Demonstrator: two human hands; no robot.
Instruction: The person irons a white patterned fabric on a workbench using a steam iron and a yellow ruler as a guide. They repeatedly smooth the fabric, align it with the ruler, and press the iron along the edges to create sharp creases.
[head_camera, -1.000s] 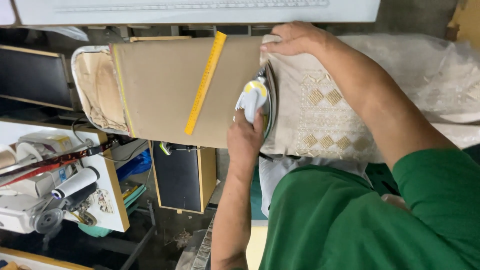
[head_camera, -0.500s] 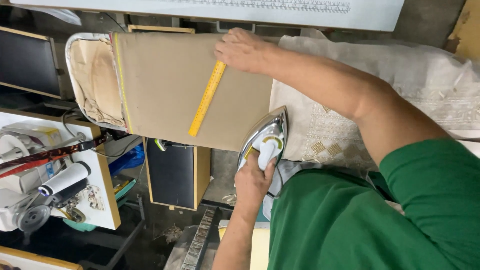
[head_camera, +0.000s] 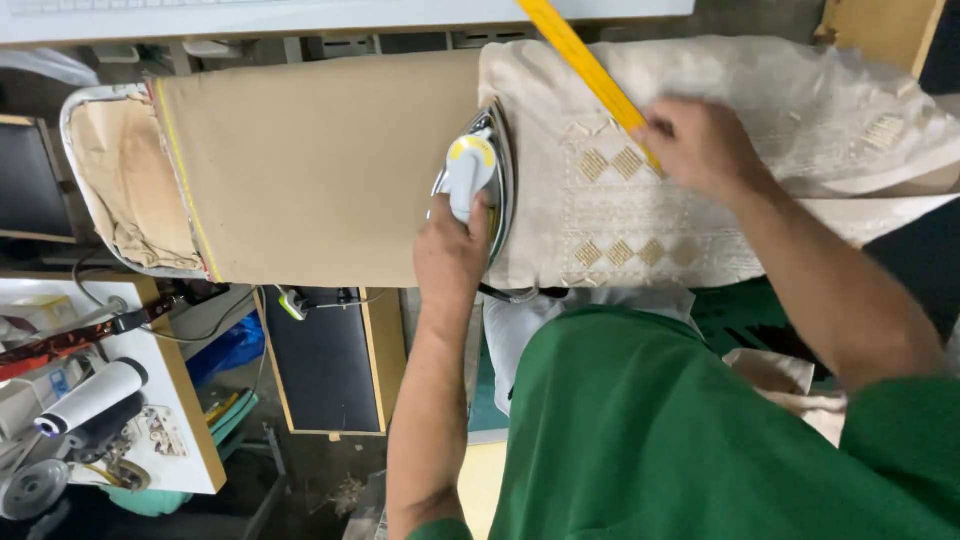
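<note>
Head view, looking straight down: the left hand (head_camera: 452, 255) has a closed grip round the handle of a clothes iron (head_camera: 480, 180), which looks to be sitting on the seam where the tan pressing cover (head_camera: 320, 170) meets the cream embroidered fabric (head_camera: 640, 215). Both are spread over the ironing board (head_camera: 85, 110), whose rounded nose sticks out on the left with worn padding showing.

The right hand (head_camera: 700, 150) is pressed onto the fabric with its fingers pinching the lower end of a yellow ruler (head_camera: 580, 55), which runs diagonally up and off towards the top edge. It's a bit blurred, so I can't tell how tight that grip is.

To me this looks like the pressing step, iron flat down at the edge of the fabric with the ruler as a guide or measure. Any next pass would need the fabric held taut and the ruler clear of the hot plate.

Lower left there's a white desk (head_camera: 195, 440) with a sewing machine (head_camera: 70, 410) and thread clutter on it.
</note>
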